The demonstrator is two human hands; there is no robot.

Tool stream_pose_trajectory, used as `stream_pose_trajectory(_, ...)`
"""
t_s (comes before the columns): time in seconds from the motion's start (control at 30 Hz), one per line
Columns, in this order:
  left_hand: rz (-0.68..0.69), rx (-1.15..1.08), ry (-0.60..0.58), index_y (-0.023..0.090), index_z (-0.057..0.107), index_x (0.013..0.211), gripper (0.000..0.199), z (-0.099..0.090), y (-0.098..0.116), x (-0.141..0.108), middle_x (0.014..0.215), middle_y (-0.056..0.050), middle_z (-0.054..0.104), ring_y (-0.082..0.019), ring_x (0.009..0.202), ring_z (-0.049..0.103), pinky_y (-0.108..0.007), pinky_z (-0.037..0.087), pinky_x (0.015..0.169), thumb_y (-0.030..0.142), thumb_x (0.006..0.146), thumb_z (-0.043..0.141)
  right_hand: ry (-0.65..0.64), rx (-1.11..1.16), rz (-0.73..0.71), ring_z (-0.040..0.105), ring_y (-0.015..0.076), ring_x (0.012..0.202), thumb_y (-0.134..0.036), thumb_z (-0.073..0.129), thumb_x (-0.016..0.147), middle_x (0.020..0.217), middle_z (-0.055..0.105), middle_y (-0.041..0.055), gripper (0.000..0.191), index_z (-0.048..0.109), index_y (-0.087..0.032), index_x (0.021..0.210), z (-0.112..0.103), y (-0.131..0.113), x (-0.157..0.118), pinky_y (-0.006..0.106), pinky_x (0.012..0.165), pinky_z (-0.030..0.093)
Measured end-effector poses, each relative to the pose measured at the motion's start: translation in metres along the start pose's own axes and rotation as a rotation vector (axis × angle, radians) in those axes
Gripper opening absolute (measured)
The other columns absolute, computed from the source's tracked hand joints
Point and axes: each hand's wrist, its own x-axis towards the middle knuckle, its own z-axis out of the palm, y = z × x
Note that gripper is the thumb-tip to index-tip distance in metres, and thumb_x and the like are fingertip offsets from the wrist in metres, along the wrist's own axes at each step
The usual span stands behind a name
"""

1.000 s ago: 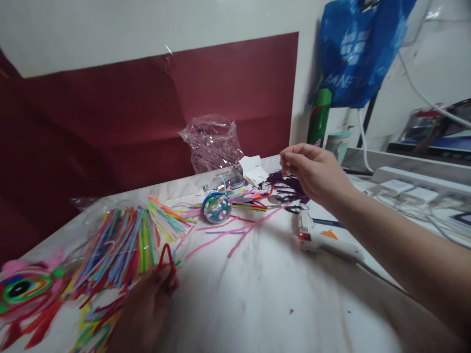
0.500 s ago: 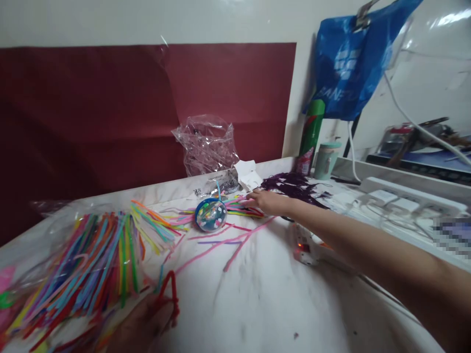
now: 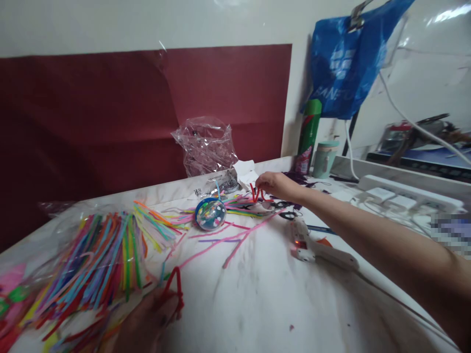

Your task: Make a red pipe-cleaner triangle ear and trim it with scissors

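At the lower left, my left hand (image 3: 149, 316) is closed on a bent red pipe cleaner (image 3: 177, 280), whose pointed loop rises above the fingers. My right hand (image 3: 274, 184) is stretched far forward, its fingers pinched on a small zigzag red pipe cleaner (image 3: 254, 192). Below that piece lie loose coloured pipe cleaners (image 3: 243, 208) and black-handled scissors (image 3: 288, 214). A clear round container (image 3: 210, 214) with a blue rim stands left of my right hand. Pink pipe cleaners (image 3: 235, 247) lie across the middle of the table.
A large bundle of coloured pipe cleaners (image 3: 91, 260) in clear plastic covers the left side. A white glue gun (image 3: 303, 240) with a lit red light lies under my right forearm. Behind stand a green can (image 3: 309, 128), a mint cup (image 3: 325, 159) and a white power strip (image 3: 408, 193).
My right hand has lifted and moved slightly right and up, and the zigzag red piece now shows in its fingers. The scissors have come into view. My left hand still holds its red loop.
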Motion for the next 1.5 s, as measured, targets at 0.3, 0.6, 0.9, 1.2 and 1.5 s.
stream_pose_trajectory(0.3,0.085,0.388,-0.494,0.013,0.062,0.057,0.004,0.008,-0.008,-0.028,0.051,0.003,0.052,-0.009,0.052,0.043,-0.021,0.031,0.052,0.016,0.058,0.061,0.111,0.167,-0.098,0.054,0.0241,0.091,0.0,0.043,0.066,0.093,0.063,0.0108,0.036,0.063,-0.015,0.091,0.015,-0.076,0.02,0.036,0.082,0.044)
stream_pose_trajectory(0.6,0.167,0.29,-0.651,0.011,0.064,0.064,0.014,-0.009,-0.013,-0.03,0.058,0.0,0.056,-0.01,0.057,0.049,-0.022,0.036,0.056,0.024,0.06,0.068,-0.113,0.517,-0.493,0.059,0.0161,0.077,-0.003,0.046,0.075,0.079,0.065,0.0078,0.022,0.064,-0.014,0.081,0.067,-0.204,0.06,0.025,0.072,0.044)
stream_pose_trajectory(0.9,0.101,0.12,-0.743,0.012,0.064,0.064,0.023,-0.019,-0.008,-0.029,0.063,-0.002,0.057,-0.009,0.057,0.048,-0.022,0.037,0.056,0.033,0.058,0.073,-0.194,0.532,-0.728,0.057,0.013,0.07,-0.01,0.049,0.079,0.075,0.066,0.0065,0.017,0.065,-0.013,0.073,0.115,-0.29,0.103,0.021,0.065,0.04)
stream_pose_trajectory(1.2,0.057,0.14,-0.96,0.016,0.067,0.073,0.045,-0.027,0.003,-0.034,0.073,-0.006,0.062,-0.016,0.072,0.056,-0.03,0.044,0.073,0.057,0.054,0.067,-0.11,0.53,-0.817,0.057,0.0198,0.083,-0.013,0.051,0.078,0.089,0.064,0.0121,0.016,0.064,-0.01,0.088,0.145,-0.372,0.11,0.029,0.073,0.043)
stream_pose_trajectory(1.5,0.034,0.057,-0.773,0.013,0.063,0.064,0.035,-0.031,-0.003,-0.027,0.068,-0.005,0.059,-0.013,0.062,0.054,-0.026,0.041,0.06,0.042,0.05,0.076,0.169,1.069,-0.564,0.058,0.0149,0.079,-0.021,0.057,0.079,0.077,0.065,0.005,0.012,0.066,-0.016,0.073,0.086,-0.321,0.113,0.027,0.075,0.045)
